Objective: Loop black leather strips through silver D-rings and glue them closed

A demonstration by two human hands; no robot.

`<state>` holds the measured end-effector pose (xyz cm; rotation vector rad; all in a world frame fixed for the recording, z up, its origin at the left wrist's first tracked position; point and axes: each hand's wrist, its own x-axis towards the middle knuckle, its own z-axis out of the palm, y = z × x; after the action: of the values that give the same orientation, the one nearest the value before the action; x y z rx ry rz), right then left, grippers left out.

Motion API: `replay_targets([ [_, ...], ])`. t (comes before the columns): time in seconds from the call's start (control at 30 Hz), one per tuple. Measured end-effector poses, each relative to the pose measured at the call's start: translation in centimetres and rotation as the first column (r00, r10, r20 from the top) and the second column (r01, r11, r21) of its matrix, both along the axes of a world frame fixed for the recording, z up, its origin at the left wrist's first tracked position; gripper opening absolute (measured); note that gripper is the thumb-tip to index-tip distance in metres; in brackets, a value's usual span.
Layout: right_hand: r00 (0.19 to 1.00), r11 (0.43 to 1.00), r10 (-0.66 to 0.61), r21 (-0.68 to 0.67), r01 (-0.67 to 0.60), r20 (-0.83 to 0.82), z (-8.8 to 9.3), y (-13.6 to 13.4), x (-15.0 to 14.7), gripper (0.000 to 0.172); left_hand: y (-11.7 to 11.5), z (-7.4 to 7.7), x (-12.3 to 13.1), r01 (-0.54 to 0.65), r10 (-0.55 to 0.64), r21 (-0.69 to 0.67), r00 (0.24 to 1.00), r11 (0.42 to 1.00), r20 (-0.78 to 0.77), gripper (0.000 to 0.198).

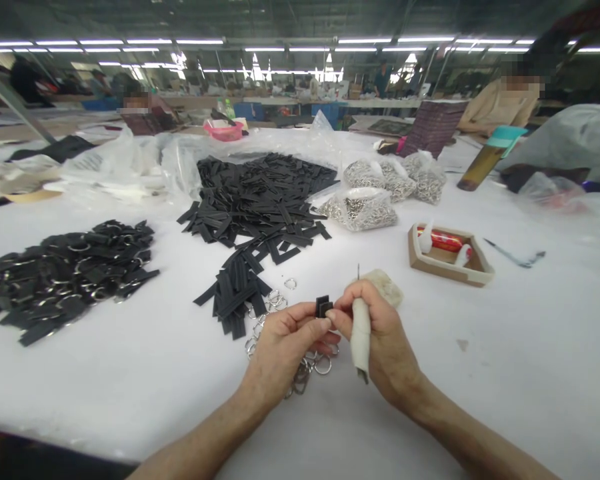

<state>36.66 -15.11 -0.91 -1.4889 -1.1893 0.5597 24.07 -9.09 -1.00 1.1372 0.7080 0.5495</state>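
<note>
My left hand (285, 340) is closed, pinching a short folded black strip (323, 307) between thumb and fingers. My right hand (383, 333) grips a tool with a white wrapped handle (361, 337) and a thin dark tip that points up and away. The thumb and forefinger of that hand also meet the folded strip. Metal rings (324, 364) lie on the table under and beside my left hand. Just beyond them rests a small pile of flat black strips (237, 293). A pale lump (384, 287), perhaps wax or cloth, sits behind my right hand.
Left stands a heap of black strips with rings (75, 267). A large heap of black strips (265, 193) lies ahead, beside bags of metal rings (363, 210). Rightward are a cardboard tray (450, 272), a bottle (490, 160) and a thin tool (515, 257). Other people work farther back.
</note>
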Motion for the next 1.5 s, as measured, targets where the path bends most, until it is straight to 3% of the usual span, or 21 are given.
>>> replay_targets([
  [0.33, 0.971, 0.999, 0.032, -0.029, -0.040, -0.236, 0.5, 0.2, 0.1, 0.014, 0.1, -0.1, -0.2, -0.002, 0.001, -0.006, 0.999, 1.000, -0.038, 0.022],
  [0.7, 0.984, 1.000, 0.029, 0.006, -0.028, -0.174, 0.6, 0.1, 0.1, 0.015, 0.1, -0.2, -0.3, 0.017, -0.017, -0.043, 1.000, 0.999, 0.009, 0.022],
  [0.97, 0.987, 0.999, 0.020, -0.043, -0.028, -0.160, 0.7, 0.1, 0.2, 0.016, 0.0, -0.1, 0.0, 0.012, -0.012, -0.026, 1.000, 1.000, 0.006, 0.021],
  [1.07, 0.982, 0.998, 0.031, -0.050, -0.041, -0.187, 0.6, 0.1, 0.4, 0.016, -0.1, 0.2, 0.1, 0.022, -0.019, 0.040, 0.996, 0.999, -0.088, 0.020],
  [1.17, 0.981, 0.998, 0.039, -0.039, -0.048, -0.189, 0.7, 0.2, 0.5, 0.017, -0.2, 0.5, -0.1, -0.004, 0.052, 0.224, 0.977, 0.975, -0.206, 0.018],
  [1.27, 0.980, 0.997, 0.059, -0.029, -0.066, -0.192, 0.9, 0.2, 0.6, 0.017, -0.1, 0.7, -0.2, -0.068, 0.133, 0.334, 0.975, 0.940, -0.176, 0.018],
  [1.43, 0.977, 0.996, 0.047, -0.060, -0.060, -0.207, 1.0, 0.2, 0.5, 0.016, 0.1, 0.8, 0.0, 0.112, -0.107, 0.040, 0.989, 0.993, -0.103, 0.028],
  [1.5, 0.976, 0.995, 0.052, -0.071, -0.069, -0.214, 1.0, 0.2, 0.5, 0.017, 0.2, 0.7, 0.1, 0.124, -0.125, -0.012, 0.990, 0.992, -0.071, 0.025],
])
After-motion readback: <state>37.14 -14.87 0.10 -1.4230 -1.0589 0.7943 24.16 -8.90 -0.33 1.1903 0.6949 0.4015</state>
